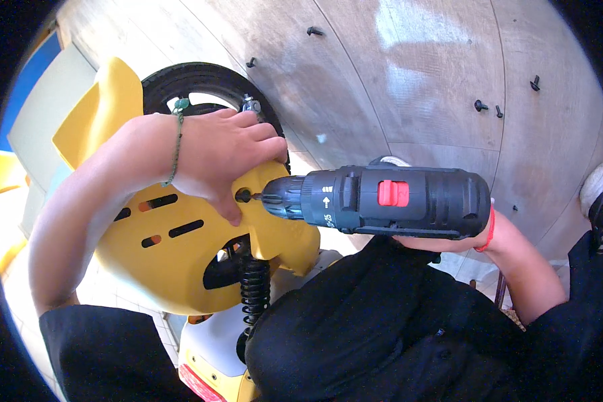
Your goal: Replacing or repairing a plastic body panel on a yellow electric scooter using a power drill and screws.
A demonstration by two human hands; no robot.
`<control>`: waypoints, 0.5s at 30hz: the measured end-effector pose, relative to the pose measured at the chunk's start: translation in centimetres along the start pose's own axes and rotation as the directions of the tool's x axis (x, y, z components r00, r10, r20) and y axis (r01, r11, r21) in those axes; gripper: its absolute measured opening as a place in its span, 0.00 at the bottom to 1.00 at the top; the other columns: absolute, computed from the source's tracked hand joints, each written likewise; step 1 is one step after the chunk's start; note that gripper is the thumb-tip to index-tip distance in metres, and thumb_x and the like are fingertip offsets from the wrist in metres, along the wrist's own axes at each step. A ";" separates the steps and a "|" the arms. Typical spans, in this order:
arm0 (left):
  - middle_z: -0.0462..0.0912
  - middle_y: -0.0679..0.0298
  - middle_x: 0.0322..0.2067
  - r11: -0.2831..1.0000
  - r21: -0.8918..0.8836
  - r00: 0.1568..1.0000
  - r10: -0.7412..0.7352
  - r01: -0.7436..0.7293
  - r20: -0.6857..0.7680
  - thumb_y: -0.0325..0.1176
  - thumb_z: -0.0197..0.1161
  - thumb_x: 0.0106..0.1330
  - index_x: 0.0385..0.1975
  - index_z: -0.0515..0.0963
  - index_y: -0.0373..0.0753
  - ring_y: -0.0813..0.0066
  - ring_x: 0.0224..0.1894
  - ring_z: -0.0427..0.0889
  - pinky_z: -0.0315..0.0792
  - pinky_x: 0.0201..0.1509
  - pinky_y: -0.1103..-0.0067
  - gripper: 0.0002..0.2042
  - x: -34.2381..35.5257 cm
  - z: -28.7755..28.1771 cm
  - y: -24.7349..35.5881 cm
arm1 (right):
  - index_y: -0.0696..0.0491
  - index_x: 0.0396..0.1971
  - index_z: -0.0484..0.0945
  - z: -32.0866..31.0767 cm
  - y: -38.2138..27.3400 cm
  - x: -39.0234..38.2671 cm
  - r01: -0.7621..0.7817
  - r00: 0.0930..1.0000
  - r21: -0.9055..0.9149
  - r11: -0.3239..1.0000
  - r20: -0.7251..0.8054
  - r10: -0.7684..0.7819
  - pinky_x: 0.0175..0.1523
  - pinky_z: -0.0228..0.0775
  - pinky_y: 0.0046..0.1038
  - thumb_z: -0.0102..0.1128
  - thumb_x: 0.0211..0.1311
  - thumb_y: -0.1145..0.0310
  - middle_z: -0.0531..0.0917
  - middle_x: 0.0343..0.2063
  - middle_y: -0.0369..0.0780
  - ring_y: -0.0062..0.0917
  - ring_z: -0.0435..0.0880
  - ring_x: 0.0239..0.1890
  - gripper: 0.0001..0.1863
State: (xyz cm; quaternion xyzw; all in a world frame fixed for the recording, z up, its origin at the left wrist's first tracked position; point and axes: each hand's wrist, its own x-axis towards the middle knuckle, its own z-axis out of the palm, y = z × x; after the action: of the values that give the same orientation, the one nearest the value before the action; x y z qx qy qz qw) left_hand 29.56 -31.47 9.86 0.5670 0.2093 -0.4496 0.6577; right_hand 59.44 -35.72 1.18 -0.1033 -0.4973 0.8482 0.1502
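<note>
My right hand (449,244) grips a black cordless drill (415,202) with a red slider on top; most of its fingers are hidden beneath the drill body. The drill lies level, its chuck pointing left. The bit meets a dark screw hole in a yellow plastic fender (161,268), but whether a screw sits there is hard to make out. My left hand (224,151) holds the fender's upper part, thumb pressed beside the hole and fingers bent over the edge. Behind it shows a black-tyred wheel (197,70). A black coil spring (254,291) stands below the hole.
Several black bolts lie scattered on the wood-look floor (435,74), among them one bolt (314,31) at the far side and another (535,83) at the right. A white and yellow body part (214,342) is near my lap. A shoe (593,191) shows at the right rim.
</note>
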 end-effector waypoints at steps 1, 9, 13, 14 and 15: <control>0.70 0.60 0.45 1.000 -0.003 1.000 0.005 -0.005 -0.001 0.46 0.76 0.33 0.49 0.64 0.42 0.58 0.51 0.67 0.62 0.57 0.68 0.40 0.2 -0.1 0.0 | 0.54 0.34 0.77 0.0 -0.1 -0.1 -0.004 1.000 -0.004 1.000 -0.003 0.004 0.40 0.71 0.30 0.67 0.46 0.71 0.80 0.31 0.40 0.31 0.79 0.33 0.14; 0.70 0.60 0.46 1.000 0.005 1.000 -0.010 0.010 0.009 0.45 0.76 0.33 0.50 0.64 0.41 0.59 0.52 0.67 0.62 0.57 0.68 0.40 0.1 -0.1 0.1 | 0.53 0.34 0.77 0.6 -0.1 -0.4 -0.018 0.998 0.027 0.999 -0.058 0.020 0.42 0.70 0.30 0.67 0.46 0.70 0.80 0.30 0.40 0.31 0.79 0.33 0.13; 0.69 0.60 0.46 1.000 0.015 1.000 -0.008 0.008 0.002 0.45 0.76 0.32 0.51 0.64 0.41 0.59 0.52 0.67 0.62 0.57 0.68 0.41 0.0 0.1 0.0 | 0.53 0.34 0.77 0.0 -0.4 0.1 -0.040 0.999 0.055 0.998 -0.032 0.042 0.42 0.70 0.30 0.67 0.46 0.70 0.80 0.30 0.39 0.31 0.78 0.33 0.13; 0.69 0.60 0.46 0.999 0.032 0.999 0.038 -0.038 -0.027 0.45 0.76 0.32 0.51 0.64 0.41 0.59 0.52 0.67 0.62 0.57 0.68 0.41 0.7 -0.2 0.0 | 0.53 0.34 0.77 -0.7 -1.6 -0.2 -0.078 0.997 0.002 0.997 -0.020 0.078 0.42 0.70 0.31 0.68 0.46 0.70 0.80 0.30 0.39 0.32 0.78 0.34 0.13; 0.69 0.60 0.46 0.995 0.053 0.995 0.085 -0.082 -0.053 0.45 0.76 0.32 0.51 0.64 0.41 0.59 0.52 0.67 0.62 0.57 0.68 0.41 1.5 -0.5 0.0 | 0.53 0.34 0.77 -1.2 -2.8 -0.5 -0.120 0.993 -0.053 0.991 -0.010 0.120 0.43 0.69 0.32 0.68 0.45 0.70 0.80 0.30 0.39 0.32 0.78 0.34 0.14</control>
State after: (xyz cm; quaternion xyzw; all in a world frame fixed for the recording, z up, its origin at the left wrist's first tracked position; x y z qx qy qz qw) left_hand 30.44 -31.56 8.52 0.6041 0.1920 -0.4111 0.6551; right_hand 60.77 -33.61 3.10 -0.1398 -0.5124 0.8416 0.0979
